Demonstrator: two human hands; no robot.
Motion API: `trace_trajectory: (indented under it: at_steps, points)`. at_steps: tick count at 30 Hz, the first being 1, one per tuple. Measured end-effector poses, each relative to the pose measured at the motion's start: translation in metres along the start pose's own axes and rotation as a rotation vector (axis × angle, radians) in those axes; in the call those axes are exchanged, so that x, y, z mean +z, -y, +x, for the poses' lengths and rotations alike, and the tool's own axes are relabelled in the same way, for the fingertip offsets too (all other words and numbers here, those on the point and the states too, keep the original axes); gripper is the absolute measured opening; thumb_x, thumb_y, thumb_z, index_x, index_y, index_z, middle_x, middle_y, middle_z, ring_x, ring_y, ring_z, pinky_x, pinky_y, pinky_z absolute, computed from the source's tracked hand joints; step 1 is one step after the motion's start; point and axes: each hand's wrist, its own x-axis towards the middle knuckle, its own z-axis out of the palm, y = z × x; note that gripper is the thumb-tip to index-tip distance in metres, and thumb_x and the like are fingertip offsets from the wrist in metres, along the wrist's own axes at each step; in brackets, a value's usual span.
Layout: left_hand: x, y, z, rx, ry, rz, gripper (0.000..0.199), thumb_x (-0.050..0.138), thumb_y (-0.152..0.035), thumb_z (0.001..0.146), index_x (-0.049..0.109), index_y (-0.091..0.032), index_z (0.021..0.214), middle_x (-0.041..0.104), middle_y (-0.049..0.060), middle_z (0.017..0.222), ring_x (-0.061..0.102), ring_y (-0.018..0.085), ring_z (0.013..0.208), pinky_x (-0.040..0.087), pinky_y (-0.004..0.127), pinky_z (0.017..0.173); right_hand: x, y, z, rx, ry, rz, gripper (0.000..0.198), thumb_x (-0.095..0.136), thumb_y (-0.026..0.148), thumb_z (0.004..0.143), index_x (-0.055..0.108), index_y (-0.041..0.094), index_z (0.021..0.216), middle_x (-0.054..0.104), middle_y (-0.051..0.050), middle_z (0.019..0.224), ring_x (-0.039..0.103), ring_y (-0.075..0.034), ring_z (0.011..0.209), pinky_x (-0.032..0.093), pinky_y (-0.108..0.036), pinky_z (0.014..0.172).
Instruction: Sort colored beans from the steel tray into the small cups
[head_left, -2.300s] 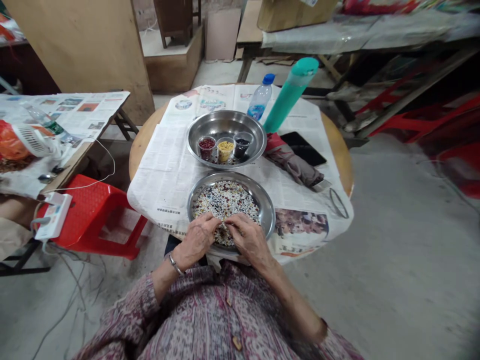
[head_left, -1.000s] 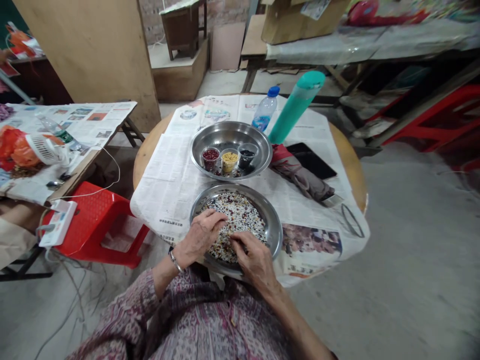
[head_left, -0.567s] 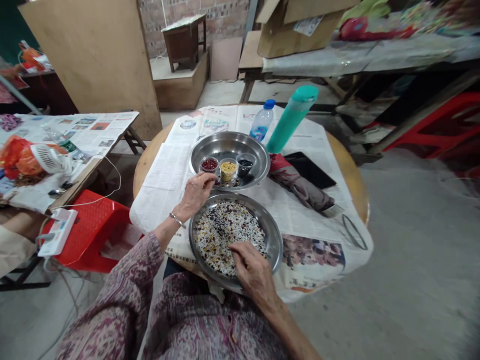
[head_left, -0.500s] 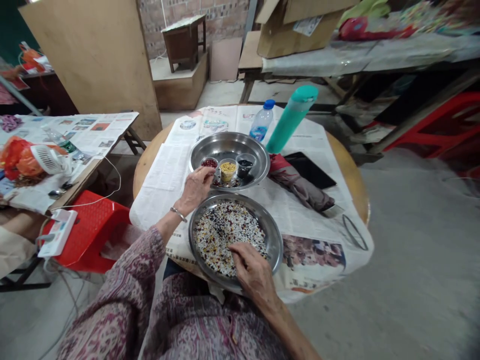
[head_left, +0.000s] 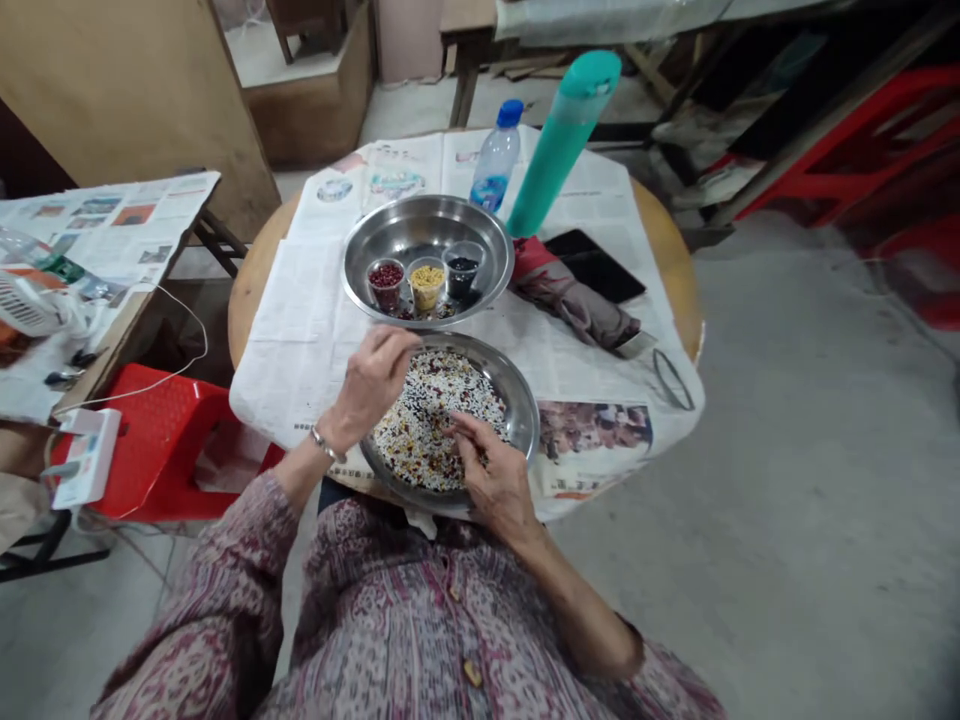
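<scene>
The near steel basin (head_left: 528,420) holds a mix of white, yellow, dark red and black grains (head_left: 420,425). Over its left rim is my left hand (head_left: 371,385), its fingers pinched together; whatever they hold, if anything, is too small to make out. My right hand (head_left: 495,475) reaches over the right part of the grains, thumb and fingertips drawn together just above or on them. Behind, the far steel basin (head_left: 360,255) holds three clear cups: a cup of dark red beans (head_left: 386,284), a cup of yellow grains (head_left: 427,285) and a cup of black beans (head_left: 462,270). Loose grains lie before the cups.
Newspaper (head_left: 285,310) covers the round table (head_left: 247,310). Behind and right stand a blue-capped bottle (head_left: 496,160) and a teal bottle (head_left: 562,145). A folded umbrella (head_left: 574,300) lies near a black tablet (head_left: 596,265). A red stool (head_left: 165,440) and power strip (head_left: 88,455) are left.
My left hand has come back from beside the cup of dark red beans to the near basin's rim. My right hand stays at the grains, its fingertips slightly raised. The view has tilted down.
</scene>
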Motion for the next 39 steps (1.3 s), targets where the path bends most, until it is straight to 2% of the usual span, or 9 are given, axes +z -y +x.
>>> trace_trajectory:
  at_steps: [5, 9, 15, 19, 23, 27, 31, 34, 39]
  points:
    - [0.006, -0.029, -0.064, -0.061, 0.289, 0.059, 0.026, 0.047, -0.01, 0.096, 0.056, -0.017, 0.12, 0.058, 0.01, 0.119, 0.055, 0.022, 0.116, 0.05, 0.042, 0.103, 0.0, 0.004, 0.001, 0.017, -0.029, 0.049, 0.029, 0.054, 0.026, 0.093, 0.062, 0.022, 0.12, 0.075, -0.006, 0.1, 0.073, -0.018, 0.09, 0.059, -0.031, 0.079]
    - [0.01, -0.033, -0.085, -0.174, 0.4, 0.171, 0.042, 0.051, -0.008, 0.091, 0.048, -0.017, 0.132, 0.047, 0.014, 0.138, 0.044, 0.027, 0.127, 0.048, 0.047, 0.104, 0.001, 0.003, 0.0, 0.028, -0.039, 0.026, 0.029, 0.058, 0.028, 0.09, 0.062, 0.022, 0.118, 0.074, -0.005, 0.096, 0.069, -0.015, 0.076, 0.057, -0.029, 0.069]
    - [0.008, -0.041, -0.083, -0.213, 0.504, 0.121, 0.028, 0.043, -0.004, 0.093, 0.059, -0.018, 0.11, 0.057, 0.006, 0.105, 0.052, 0.021, 0.104, 0.051, 0.039, 0.096, -0.002, 0.006, 0.001, 0.005, -0.022, -0.017, 0.026, 0.06, 0.028, 0.088, 0.066, 0.021, 0.112, 0.074, -0.004, 0.092, 0.067, -0.015, 0.073, 0.054, -0.028, 0.065]
    - [0.009, -0.042, -0.086, -0.22, 0.507, 0.116, 0.024, 0.041, -0.006, 0.096, 0.06, -0.019, 0.098, 0.056, 0.004, 0.096, 0.053, 0.019, 0.095, 0.051, 0.035, 0.093, -0.009, 0.02, 0.013, -0.045, 0.047, -0.06, 0.016, 0.059, 0.03, 0.089, 0.071, 0.022, 0.096, 0.075, -0.004, 0.087, 0.066, -0.016, 0.071, 0.055, -0.029, 0.067]
    - [0.017, -0.037, -0.093, -0.234, 0.491, 0.098, 0.019, 0.044, -0.009, 0.097, 0.059, -0.019, 0.092, 0.057, 0.004, 0.094, 0.055, 0.018, 0.092, 0.05, 0.033, 0.089, -0.015, 0.038, 0.045, -0.109, 0.054, -0.101, 0.018, 0.06, 0.035, 0.09, 0.073, 0.022, 0.091, 0.075, -0.003, 0.083, 0.064, -0.015, 0.067, 0.054, -0.029, 0.066]
    - [0.026, -0.031, -0.098, -0.233, 0.465, 0.089, 0.017, 0.045, -0.011, 0.098, 0.058, -0.019, 0.093, 0.059, 0.004, 0.092, 0.055, 0.019, 0.09, 0.05, 0.032, 0.086, -0.011, 0.049, 0.102, -0.159, -0.041, -0.147, 0.021, 0.061, 0.037, 0.089, 0.073, 0.021, 0.092, 0.074, -0.002, 0.081, 0.063, -0.015, 0.065, 0.051, -0.03, 0.064]
    - [0.025, -0.032, -0.097, -0.246, 0.444, 0.101, 0.019, 0.043, -0.013, 0.1, 0.059, -0.019, 0.091, 0.06, 0.004, 0.09, 0.056, 0.019, 0.088, 0.05, 0.031, 0.085, 0.0, 0.045, 0.174, -0.242, -0.167, -0.193, 0.017, 0.06, 0.031, 0.088, 0.072, 0.019, 0.089, 0.074, -0.003, 0.08, 0.064, -0.015, 0.069, 0.052, -0.033, 0.071]
    - [0.02, -0.037, -0.093, -0.282, 0.465, 0.104, 0.019, 0.044, -0.012, 0.099, 0.06, -0.018, 0.091, 0.061, 0.003, 0.089, 0.057, 0.018, 0.087, 0.051, 0.03, 0.085, 0.008, 0.036, 0.212, -0.222, -0.128, -0.273, 0.015, 0.063, 0.025, 0.085, 0.074, 0.017, 0.091, 0.075, -0.007, 0.086, 0.067, -0.017, 0.075, 0.053, -0.037, 0.079]
    - [0.017, -0.04, -0.091, -0.288, 0.471, 0.093, 0.019, 0.044, -0.009, 0.098, 0.061, -0.018, 0.092, 0.062, 0.004, 0.092, 0.058, 0.018, 0.089, 0.051, 0.031, 0.086, 0.004, 0.024, 0.202, -0.222, -0.173, -0.289, 0.025, 0.056, 0.022, 0.087, 0.073, 0.017, 0.105, 0.076, -0.01, 0.1, 0.069, -0.019, 0.084, 0.053, -0.039, 0.085]
